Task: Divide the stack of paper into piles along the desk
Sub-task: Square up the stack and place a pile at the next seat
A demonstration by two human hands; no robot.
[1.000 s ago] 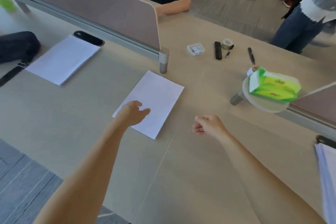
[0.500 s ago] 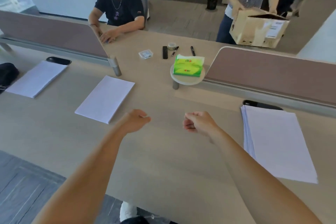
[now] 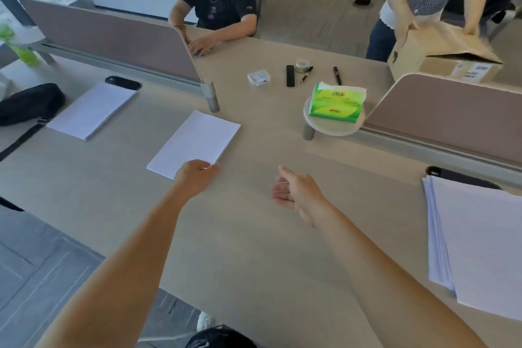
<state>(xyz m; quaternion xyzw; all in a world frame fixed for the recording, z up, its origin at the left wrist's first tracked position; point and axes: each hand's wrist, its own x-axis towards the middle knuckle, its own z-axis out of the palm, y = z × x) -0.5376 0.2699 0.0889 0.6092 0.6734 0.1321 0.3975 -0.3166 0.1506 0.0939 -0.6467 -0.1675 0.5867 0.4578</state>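
My left hand (image 3: 197,178) sits at the near corner of the middle pile (image 3: 197,141) — I can't tell if it pinches the paper. My right hand (image 3: 296,192) is loose and holds nothing. The big stack (image 3: 480,248) lies on the desk (image 3: 254,248) to my right. I should lift a small bunch flat with both hands — edges straight.

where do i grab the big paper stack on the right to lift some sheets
Take the paper stack by its left long edge, coming from the left: sheets there are fanned in steps, so fingers can likely slip under a layer.
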